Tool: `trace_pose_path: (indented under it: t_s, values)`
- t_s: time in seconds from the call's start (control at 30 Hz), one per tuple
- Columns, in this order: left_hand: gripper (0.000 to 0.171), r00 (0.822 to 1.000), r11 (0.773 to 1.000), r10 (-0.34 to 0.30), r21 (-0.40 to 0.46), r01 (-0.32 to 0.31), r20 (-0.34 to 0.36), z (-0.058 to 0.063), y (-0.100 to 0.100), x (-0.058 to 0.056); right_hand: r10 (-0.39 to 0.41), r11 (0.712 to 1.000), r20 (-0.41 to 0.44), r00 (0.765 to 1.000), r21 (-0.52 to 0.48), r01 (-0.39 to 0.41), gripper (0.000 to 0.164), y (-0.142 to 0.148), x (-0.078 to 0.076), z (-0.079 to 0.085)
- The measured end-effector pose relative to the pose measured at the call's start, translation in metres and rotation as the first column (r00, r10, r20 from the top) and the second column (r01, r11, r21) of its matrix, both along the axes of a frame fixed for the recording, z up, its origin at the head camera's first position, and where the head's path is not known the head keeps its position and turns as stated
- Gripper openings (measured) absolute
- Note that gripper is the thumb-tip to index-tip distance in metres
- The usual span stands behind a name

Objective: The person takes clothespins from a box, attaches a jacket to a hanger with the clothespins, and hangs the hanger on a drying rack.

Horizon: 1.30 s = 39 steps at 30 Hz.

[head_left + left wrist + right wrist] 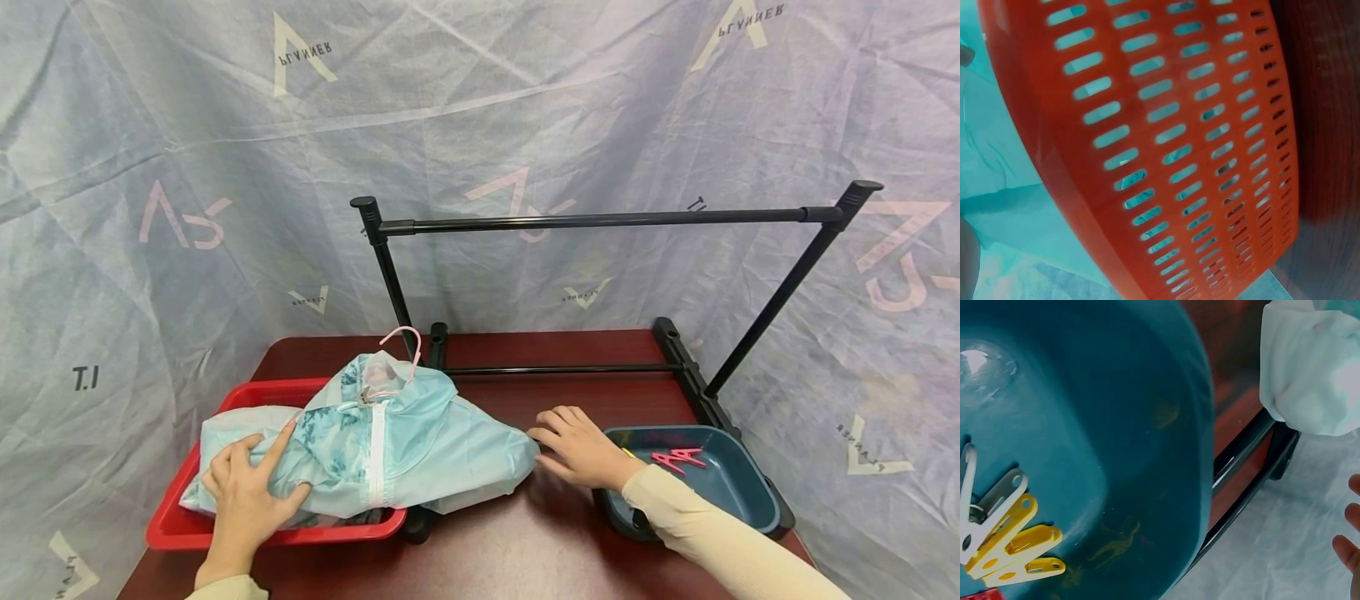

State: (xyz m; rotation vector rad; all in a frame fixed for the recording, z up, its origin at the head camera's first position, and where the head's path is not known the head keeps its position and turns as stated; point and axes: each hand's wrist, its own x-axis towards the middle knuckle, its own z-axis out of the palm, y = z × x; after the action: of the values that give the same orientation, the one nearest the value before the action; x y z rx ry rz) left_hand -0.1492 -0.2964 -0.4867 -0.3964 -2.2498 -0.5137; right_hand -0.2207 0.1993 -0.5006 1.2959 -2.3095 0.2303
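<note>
A light blue zip jacket (pixel 420 454) with a tie-dyed patch lies across the red slotted basket (pixel 168 518), its right part reaching past the basket's rim. From its collar rises the hook of a pink hanger (pixel 417 342); the rest of the hanger is mostly hidden inside. My left hand (pixel 247 492) rests on the jacket's left part with fingers and thumb spread. Beside the garment's right end is my right hand (pixel 576 448), fingers loosely extended. In the right wrist view its fingertips (pixel 1346 551) are apart from the pale cloth (pixel 1310 375).
A black clothes rack (pixel 600 221) stands behind on the dark red table (pixel 480 554). At the right, a blue tub (pixel 742 492) holds pink clothespins (pixel 678 458), plus yellow clothespins (pixel 1007 534) and white ones. A printed grey cloth (pixel 480 100) hangs behind everything.
</note>
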Motion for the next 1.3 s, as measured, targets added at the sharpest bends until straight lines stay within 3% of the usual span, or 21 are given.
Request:
trace_pose_path:
  t_s: [0.97,1.3]
  values:
    - [0.079,1.0,1.0,-0.001,0.01,0.001,0.008,0.001,0.001,0.001,-0.059,0.998,0.028,0.998,0.005,0.059,0.036,0.029,0.005,-0.004]
    - [0.08,1.0,1.0,0.003,0.009,-0.003,0.005,0.0,0.001,0.001,-0.121,0.993,0.057,0.991,0.013,0.121,0.039,0.038,0.01,-0.003]
